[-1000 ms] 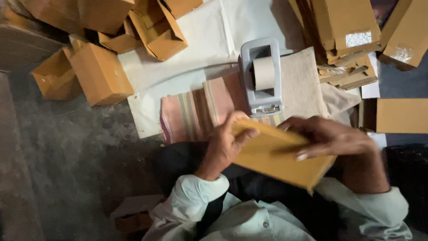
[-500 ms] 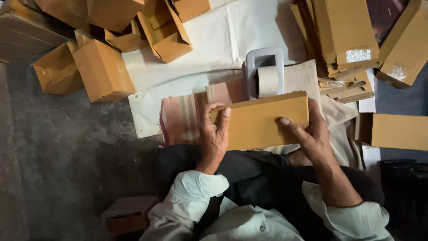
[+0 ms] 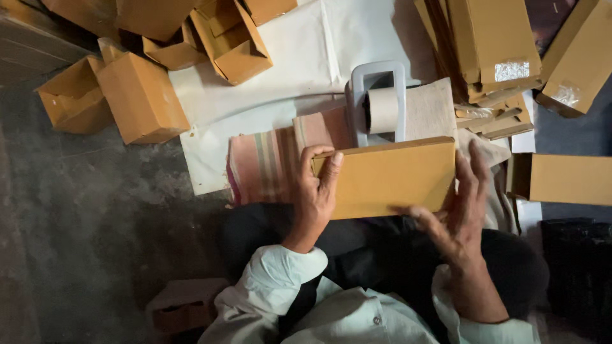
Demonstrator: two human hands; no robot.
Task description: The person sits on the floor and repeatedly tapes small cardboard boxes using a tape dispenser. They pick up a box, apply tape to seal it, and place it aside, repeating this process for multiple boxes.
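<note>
A flat brown cardboard box [image 3: 389,178] lies across my lap, long side left to right. My left hand [image 3: 313,197] grips its left end, thumb and fingers wrapped over the edge. My right hand [image 3: 456,213] rests against the box's right end with fingers spread, slightly blurred. Just beyond the box stands a grey tape dispenser [image 3: 377,102] with a roll of pale tape, on a striped cloth [image 3: 268,159].
Several folded brown boxes [image 3: 140,95] lie scattered at the upper left on white sheeting [image 3: 299,57]. Stacked flat cartons [image 3: 491,44] sit at the upper right, another brown box [image 3: 567,178] at the right. A small box [image 3: 182,306] lies on the dark floor by my left elbow.
The box went from tilted in both hands to lying flat and level across my lap. My right hand slid from its top edge to its right end, fingers opening.
</note>
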